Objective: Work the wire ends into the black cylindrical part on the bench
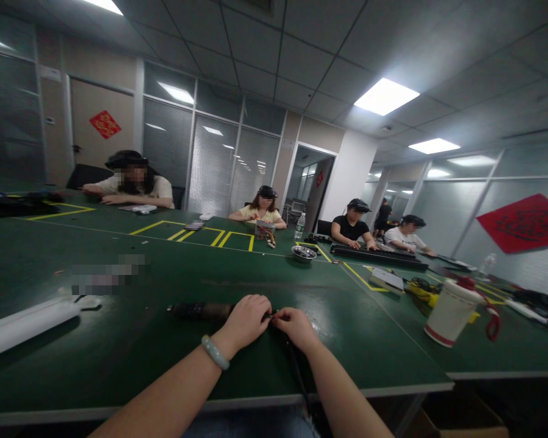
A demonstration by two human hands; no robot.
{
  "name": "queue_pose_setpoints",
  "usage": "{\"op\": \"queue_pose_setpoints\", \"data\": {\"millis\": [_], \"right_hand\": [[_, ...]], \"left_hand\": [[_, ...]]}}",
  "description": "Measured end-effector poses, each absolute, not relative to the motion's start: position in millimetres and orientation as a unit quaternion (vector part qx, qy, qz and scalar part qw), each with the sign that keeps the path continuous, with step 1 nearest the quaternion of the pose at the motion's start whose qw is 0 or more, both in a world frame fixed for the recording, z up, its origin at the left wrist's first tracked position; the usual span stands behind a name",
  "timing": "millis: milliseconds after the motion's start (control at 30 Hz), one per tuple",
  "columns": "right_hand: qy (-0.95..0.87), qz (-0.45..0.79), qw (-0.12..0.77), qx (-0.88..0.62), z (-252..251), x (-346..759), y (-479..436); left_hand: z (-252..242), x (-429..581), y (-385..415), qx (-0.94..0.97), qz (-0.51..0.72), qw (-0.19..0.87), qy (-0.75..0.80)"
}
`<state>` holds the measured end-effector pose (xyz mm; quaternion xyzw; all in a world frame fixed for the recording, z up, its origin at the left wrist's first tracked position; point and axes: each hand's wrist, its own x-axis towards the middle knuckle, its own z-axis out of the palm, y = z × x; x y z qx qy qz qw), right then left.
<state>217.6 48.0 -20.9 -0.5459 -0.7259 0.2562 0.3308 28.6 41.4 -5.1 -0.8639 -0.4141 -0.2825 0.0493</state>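
A long, dark, roughly cylindrical tool (205,311) lies on the green table in front of me, its narrow metal-looking tip to the left. My left hand (250,315), a pale bangle on its wrist, is closed over the tool's right end. Just beside it, my right hand (296,325) pinches at the dark end piece where a black cord (296,368) begins. That cord runs down past the table's front edge. The fingertips of both hands nearly meet, and the exact part between them is too small to make out.
A white tube-shaped object (30,325) lies at left. On the right stand a white cup with a red lid (452,313) and a white box (386,280). Farther back are a metal bowl (304,253), a bottle (300,225) and several people seated around the table (164,359).
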Motion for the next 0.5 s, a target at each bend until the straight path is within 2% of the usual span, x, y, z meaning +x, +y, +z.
{"op": "queue_pose_setpoints", "data": {"millis": [500], "right_hand": [[-0.727,0.251,0.333,-0.546,-23.4,218.4,51.3]], "left_hand": [[-6.3,28.7,45.6,-0.865,-0.285,0.040,-0.410]]}}
